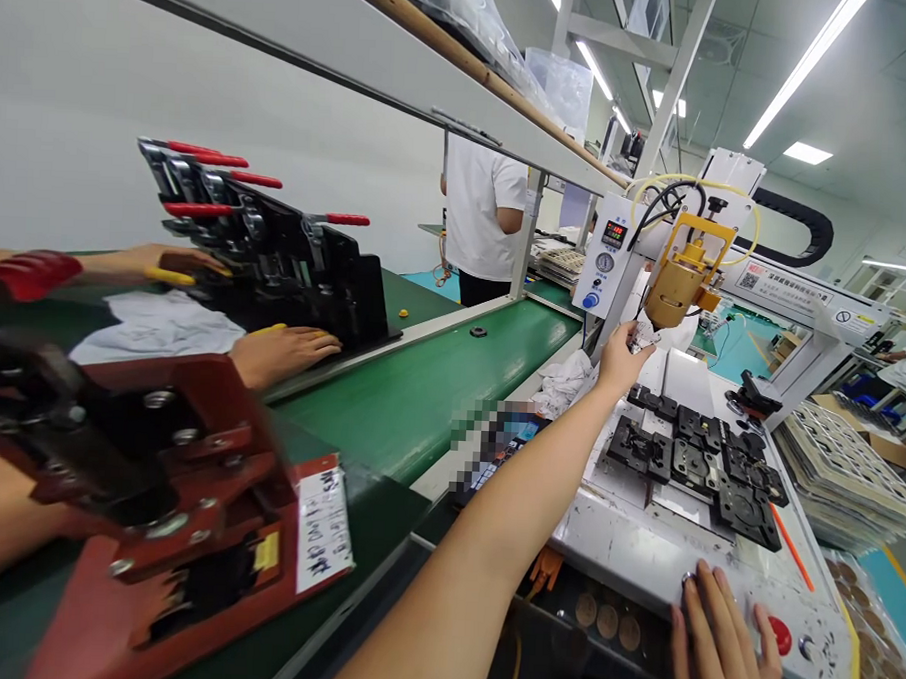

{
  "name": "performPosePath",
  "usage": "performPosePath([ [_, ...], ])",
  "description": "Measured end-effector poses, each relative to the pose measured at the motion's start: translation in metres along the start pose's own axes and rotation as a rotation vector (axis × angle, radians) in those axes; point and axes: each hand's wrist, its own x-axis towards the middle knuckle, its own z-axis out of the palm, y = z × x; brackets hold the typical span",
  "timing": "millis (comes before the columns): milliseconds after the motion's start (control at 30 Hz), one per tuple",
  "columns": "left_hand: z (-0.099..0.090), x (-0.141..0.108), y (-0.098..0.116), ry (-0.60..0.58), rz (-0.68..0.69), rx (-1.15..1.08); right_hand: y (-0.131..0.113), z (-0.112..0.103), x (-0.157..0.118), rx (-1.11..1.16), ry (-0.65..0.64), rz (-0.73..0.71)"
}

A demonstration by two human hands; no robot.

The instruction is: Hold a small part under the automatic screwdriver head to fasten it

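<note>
My left hand [621, 359] is stretched far forward, its fingers closed on a crumpled white cloth [643, 336] just below the brass-coloured nozzle head [671, 289] of a white dispensing machine. At the machine's front edge my right hand [729, 637] rests with its fingers extended, left of a red button [779, 636]. Several black fixtures [695, 455] sit on the white machine bed [592, 511] between the two hands.
A green conveyor belt [413, 388] runs along the left. Beyond it, another person's hands [291, 352] are near black clamps [277, 242]. A red press [190, 508] stands at front left. Stacked trays [844, 477] stand at right. A person in white [483, 211] stands further back.
</note>
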Motion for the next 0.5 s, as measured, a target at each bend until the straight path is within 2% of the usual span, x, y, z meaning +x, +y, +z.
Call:
performPosePath([
  [233,0.0001,0.0015,-0.0028,-0.002,-0.007,0.001,-0.0053,0.0039,0.0069,0.02,0.108,0.08],
  [500,-0.0021,0.0029,-0.0028,0.065,0.03,0.028,-0.0041,0.003,0.0012,-0.004,0.048,0.07],
])
